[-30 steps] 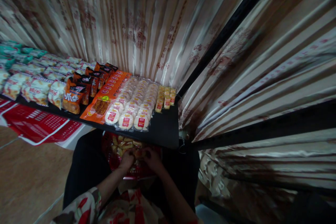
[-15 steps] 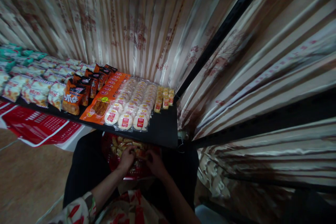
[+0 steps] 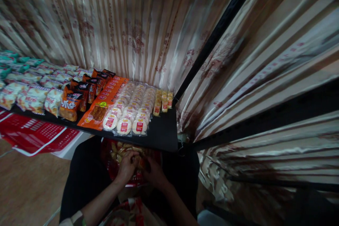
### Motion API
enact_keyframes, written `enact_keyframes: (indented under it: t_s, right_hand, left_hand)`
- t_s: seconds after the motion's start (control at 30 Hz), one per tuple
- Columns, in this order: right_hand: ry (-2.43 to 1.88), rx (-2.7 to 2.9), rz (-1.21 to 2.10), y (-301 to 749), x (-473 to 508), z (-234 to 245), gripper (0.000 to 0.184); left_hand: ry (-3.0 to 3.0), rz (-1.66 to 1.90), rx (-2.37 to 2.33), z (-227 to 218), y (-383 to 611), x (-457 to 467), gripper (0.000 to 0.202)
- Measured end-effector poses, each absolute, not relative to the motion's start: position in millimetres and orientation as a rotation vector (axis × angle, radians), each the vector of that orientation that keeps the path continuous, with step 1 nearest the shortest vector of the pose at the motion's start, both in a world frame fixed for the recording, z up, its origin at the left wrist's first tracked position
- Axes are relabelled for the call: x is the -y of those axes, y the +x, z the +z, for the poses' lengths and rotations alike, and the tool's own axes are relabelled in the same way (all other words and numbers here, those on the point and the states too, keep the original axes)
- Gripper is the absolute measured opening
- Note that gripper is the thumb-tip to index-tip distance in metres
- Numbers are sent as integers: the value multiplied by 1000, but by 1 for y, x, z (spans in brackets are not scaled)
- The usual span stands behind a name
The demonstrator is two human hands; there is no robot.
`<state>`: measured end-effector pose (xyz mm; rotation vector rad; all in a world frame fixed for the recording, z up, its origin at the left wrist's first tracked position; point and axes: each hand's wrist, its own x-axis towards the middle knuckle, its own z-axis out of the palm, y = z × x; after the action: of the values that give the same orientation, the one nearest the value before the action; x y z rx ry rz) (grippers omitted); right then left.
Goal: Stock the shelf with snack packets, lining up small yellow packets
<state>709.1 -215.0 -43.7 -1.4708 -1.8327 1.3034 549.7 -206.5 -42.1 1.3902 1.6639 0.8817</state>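
My left hand [image 3: 127, 165] and my right hand [image 3: 154, 174] are both down in a red bag [image 3: 116, 155] of small yellow snack packets, just below the front edge of a black shelf [image 3: 162, 134]. The fingers of both hands are curled around packets in the bag; which packet each one holds is too dark to tell. On the shelf above lie rows of round cakes in clear wrap [image 3: 132, 111], a short row of small yellow packets [image 3: 162, 101] by the right end, and a long orange pack [image 3: 104, 104].
Further left on the shelf stand orange snack bags [image 3: 71, 103] and white snack bags [image 3: 31, 97]. Striped satin curtains [image 3: 132, 24] hang behind and to the right, split by a black post [image 3: 217, 31]. A red and white box [image 3: 39, 136] sits lower left on a wooden floor.
My hands shifted slightly inside the bag, the left one moving rightward toward the other. The camera tilted a little, so the shelf sits lower in view.
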Motion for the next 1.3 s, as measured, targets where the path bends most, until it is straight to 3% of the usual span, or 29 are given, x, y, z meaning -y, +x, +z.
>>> enact_keyframes:
  t_s: [0.3, 0.83, 1.07, 1.3]
  right_hand:
    - [-1440, 1881, 1366, 699, 213, -14, 31]
    - [-1507, 1716, 1021, 702, 207, 16, 22]
    - [-1558, 1623, 704, 711, 188, 32, 11]
    - [-1649, 1394, 594, 721, 154, 27, 29]
  left_hand:
    - [1658, 817, -1504, 2, 559, 210, 19]
    - [1848, 998, -1375, 47, 577, 179, 19]
    - [1881, 1156, -1308, 64, 591, 159, 17]
    - [1850, 1297, -1360, 54, 613, 141, 32]
